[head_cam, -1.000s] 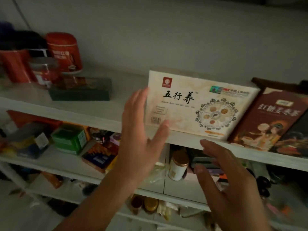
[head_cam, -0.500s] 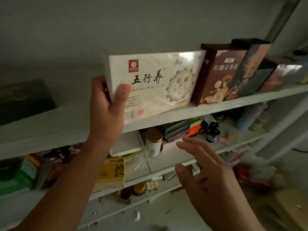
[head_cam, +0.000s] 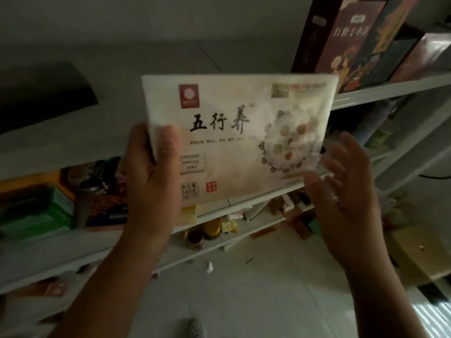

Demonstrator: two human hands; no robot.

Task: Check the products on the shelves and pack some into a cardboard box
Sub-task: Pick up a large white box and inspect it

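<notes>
The person's left hand (head_cam: 151,181) gripped the white product box (head_cam: 244,132) at its left edge. The thumb (head_cam: 168,147) lay flat on the printed front and the other fingers were behind, so the label faced the person and could be read. The box was held in the air in front of the shelves and rested on no board.

The right hand (head_cam: 341,191) was open, its fingers spread and blurred, just beside the lower right corner of the box. I could not tell whether it touched the box. I judged it was there to support the wide box, which the left hand held only at one end.

At the right end of the top shelf (head_cam: 390,89), dark brown boxes (head_cam: 341,40) stood upright in a row. On the floor at the lower right lay what seemed to be the cardboard box (head_cam: 419,252), well apart from both hands, so this product was not yet packed.
</notes>
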